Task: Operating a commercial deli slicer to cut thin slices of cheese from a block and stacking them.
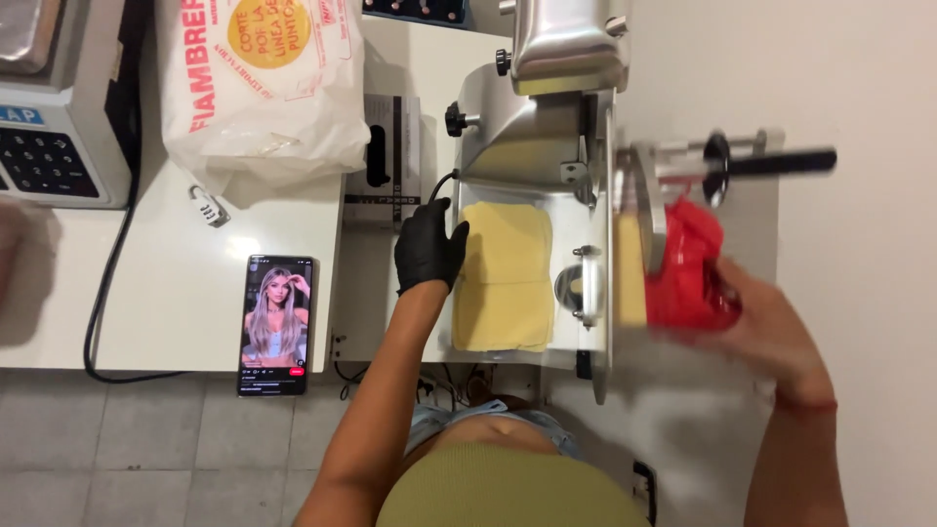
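Already a stack of yellow cheese slices lies on the slicer tray, just beside the gloved left hand, whose fingers rest loosely spread against the stack's edge, gripping nothing. The right hand, blurred, is closed around the red-wrapped cheese block, pressing it toward the blade; its bare yellow end lies farthest from that grip. Judging by the block's size, much is left to slice. A phone lies beyond the left hand.

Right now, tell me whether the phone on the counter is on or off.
On. The phone lies flat, face up, on the white counter, and its screen is lit, showing a picture of a person.
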